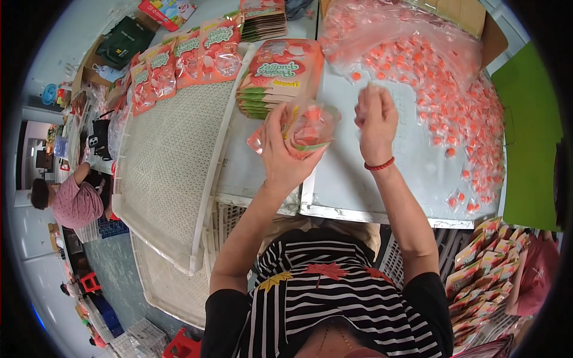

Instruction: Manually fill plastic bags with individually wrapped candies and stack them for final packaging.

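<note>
My left hand (283,149) is closed around a red and clear plastic pouch (310,128), its mouth spread wide, with small red pieces showing inside. To the right of the pouch, my right hand (376,116) is raised over the table with its fingers curled together. Its fingertips are blurred, and whatever they hold is hidden. A red bracelet circles that wrist. Just beyond the left hand lies a stack of flat printed pouches (280,68). A wide heap of small clear-wrapped red candies (459,119) spreads across the table to the right.
Printed pouches (221,48) lie along the far end of a white perforated tray (173,143) on the left. A large clear bag (406,30) of candies sits at the back. A green panel (531,137) borders the right. A person (77,200) sits far left.
</note>
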`<move>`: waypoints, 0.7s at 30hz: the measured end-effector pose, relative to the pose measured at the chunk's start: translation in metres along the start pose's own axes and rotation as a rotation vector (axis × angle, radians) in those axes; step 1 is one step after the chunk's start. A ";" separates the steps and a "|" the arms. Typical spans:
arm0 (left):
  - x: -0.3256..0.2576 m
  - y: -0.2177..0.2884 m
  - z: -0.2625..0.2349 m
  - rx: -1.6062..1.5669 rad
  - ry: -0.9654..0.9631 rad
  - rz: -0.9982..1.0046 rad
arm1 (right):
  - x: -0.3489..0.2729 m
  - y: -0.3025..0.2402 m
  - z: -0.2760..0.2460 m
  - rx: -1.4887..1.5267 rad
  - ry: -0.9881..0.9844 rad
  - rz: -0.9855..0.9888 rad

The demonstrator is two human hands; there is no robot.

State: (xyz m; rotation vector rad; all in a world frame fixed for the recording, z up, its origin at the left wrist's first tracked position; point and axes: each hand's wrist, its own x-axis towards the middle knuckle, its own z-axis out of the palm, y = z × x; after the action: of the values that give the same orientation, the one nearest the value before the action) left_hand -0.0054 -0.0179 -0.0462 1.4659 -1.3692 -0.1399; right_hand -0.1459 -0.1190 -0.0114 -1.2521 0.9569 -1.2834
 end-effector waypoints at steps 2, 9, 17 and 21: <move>0.002 0.001 0.005 0.081 -0.019 0.046 | 0.001 -0.029 0.019 0.277 0.008 0.107; 0.000 -0.006 0.020 0.033 0.046 0.061 | -0.017 -0.031 0.039 -0.246 -0.245 -0.238; 0.003 -0.003 0.021 0.148 0.088 0.059 | -0.031 -0.007 0.025 -0.433 -0.136 -0.480; -0.003 -0.006 0.023 0.223 0.025 0.051 | -0.022 -0.005 0.014 -0.640 -0.433 -0.301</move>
State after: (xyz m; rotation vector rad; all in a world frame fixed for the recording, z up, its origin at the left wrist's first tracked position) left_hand -0.0189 -0.0304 -0.0618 1.6087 -1.4363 0.0662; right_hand -0.1350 -0.0953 -0.0078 -2.1359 0.9064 -0.8751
